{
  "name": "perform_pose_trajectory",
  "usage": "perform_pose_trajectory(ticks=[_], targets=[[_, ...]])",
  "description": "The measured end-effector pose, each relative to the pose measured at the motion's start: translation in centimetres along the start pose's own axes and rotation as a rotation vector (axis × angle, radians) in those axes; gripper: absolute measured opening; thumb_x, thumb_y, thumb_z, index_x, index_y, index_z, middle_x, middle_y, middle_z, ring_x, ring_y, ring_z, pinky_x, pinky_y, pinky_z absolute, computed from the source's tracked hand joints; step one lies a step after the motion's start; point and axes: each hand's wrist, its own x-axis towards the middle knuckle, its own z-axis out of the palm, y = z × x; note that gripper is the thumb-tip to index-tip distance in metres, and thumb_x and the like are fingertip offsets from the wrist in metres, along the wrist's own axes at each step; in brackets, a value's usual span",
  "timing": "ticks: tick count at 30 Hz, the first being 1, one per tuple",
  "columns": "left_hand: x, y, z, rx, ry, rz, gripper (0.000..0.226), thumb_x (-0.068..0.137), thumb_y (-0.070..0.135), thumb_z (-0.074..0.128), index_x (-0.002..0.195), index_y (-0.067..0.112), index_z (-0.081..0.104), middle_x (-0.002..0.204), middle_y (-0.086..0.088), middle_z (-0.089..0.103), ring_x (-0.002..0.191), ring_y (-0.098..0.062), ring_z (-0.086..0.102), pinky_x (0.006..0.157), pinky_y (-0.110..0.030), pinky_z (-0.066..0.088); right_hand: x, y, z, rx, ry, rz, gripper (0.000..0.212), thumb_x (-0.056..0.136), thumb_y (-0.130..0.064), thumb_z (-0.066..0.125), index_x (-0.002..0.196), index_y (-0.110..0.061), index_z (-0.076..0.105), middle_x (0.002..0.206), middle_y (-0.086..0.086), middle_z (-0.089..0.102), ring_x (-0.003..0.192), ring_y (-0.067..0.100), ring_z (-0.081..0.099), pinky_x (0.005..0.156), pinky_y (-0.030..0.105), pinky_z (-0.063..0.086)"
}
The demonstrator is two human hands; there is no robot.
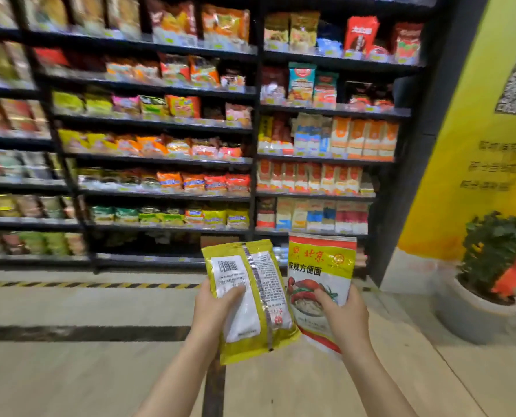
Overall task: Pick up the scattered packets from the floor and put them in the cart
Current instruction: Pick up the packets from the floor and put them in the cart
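Though apart, packets (pixel 252 299) in hands (pixel 213 311).

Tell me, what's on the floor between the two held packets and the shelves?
In the head view, only bare floor crossed by a yellow-and-black striped line. The left hand holds the yellow packet, the right hand the red-and-yellow packet, before the shelves.

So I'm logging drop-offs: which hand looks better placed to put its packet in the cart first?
Neither, going by this view: left hand grips the yellow packet, right hand grips the red-and-yellow packet, at similar height, and no cart shows.
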Motion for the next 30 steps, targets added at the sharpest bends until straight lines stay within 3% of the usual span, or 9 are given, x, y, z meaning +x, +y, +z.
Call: perform_pose_trajectory(ticks=[6, 9, 12, 17, 24, 30], targets=[[3.3, 5.0, -18.8, -0.015, 0.348, 0.105, 0.025, 0.083, 0.005, 0.067, 0.105, 0.013, 0.059, 0.099, -0.007, 0.07, 0.087, -0.026, 0.068, 0.08, -0.043, 0.055, -3.1, -4.1, 20.5, 0.063, -0.362, -0.046, 0.026, 0.084, -0.015, 0.068, 0.108, -0.015, 0.059, 0.098, 0.004, 0.065, 0.085, 0.018, 0.061, 0.059, 0.02, 0.044], [4.0, 7.5, -27.6, -0.01, 0.479, 0.175, 0.023, 0.083, 0.003, 0.066, 0.104, 0.012, 0.059, 0.096, -0.005, 0.069, 0.083, -0.02, 0.067, 0.066, -0.031, 0.052, -5.8, -6.3, 29.8, 0.083, -0.489, -0.075, 0.024, 0.083, -0.016, 0.069, 0.105, -0.018, 0.058, 0.097, 0.004, 0.065, 0.087, 0.02, 0.063, 0.07, 0.028, 0.049], [4.6, 9.7, -35.5, -0.015, 0.597, 0.224, 0.026, 0.083, 0.002, 0.065, 0.107, 0.011, 0.058, 0.1, -0.006, 0.068, 0.088, -0.02, 0.066, 0.067, -0.029, 0.051, -8.6, -8.2, 38.2, 0.095, -0.586, -0.101, 0.021, 0.082, -0.014, 0.069, 0.1, -0.019, 0.059, 0.096, 0.004, 0.068, 0.089, 0.023, 0.064, 0.082, 0.036, 0.051], [6.1, 12.5, -46.3, -0.018, 0.726, 0.292, 0.024, 0.085, 0.003, 0.063, 0.107, 0.013, 0.057, 0.096, 0.004, 0.068, 0.082, -0.01, 0.065, 0.06, -0.02, 0.049, -12.0, -10.9, 50.6, 0.102, -0.737, -0.122, 0.023, 0.082, -0.016, 0.069, 0.103, -0.019, 0.06, 0.096, 0.003, 0.068, 0.091, 0.023, 0.065, 0.085, 0.042, 0.053], [12.5, 15.0, -60.8, -0.095, 0.933, 0.303, 0.029, 0.082, 0.0, 0.065, 0.11, 0.007, 0.059, 0.105, -0.012, 0.069, 0.093, -0.029, 0.067, 0.087, -0.046, 0.053, -14.0, -13.6, 68.9, 0.153, -0.918, -0.146, 0.026, 0.083, -0.017, 0.068, 0.108, -0.02, 0.06, 0.1, 0.003, 0.068, 0.094, 0.023, 0.065, 0.087, 0.045, 0.053], [21.6, 20.3, -72.7, -0.111, 1.016, 0.367, 0.023, 0.084, 0.001, 0.064, 0.103, 0.014, 0.059, 0.097, -0.006, 0.07, 0.083, -0.022, 0.068, 0.067, -0.033, 0.053, -14.1, -17.8, 87.2, 0.231, -1.037, -0.188, 0.025, 0.082, -0.018, 0.069, 0.101, -0.027, 0.058, 0.097, -0.001, 0.068, 0.092, 0.021, 0.066, 0.086, 0.05, 0.053]])
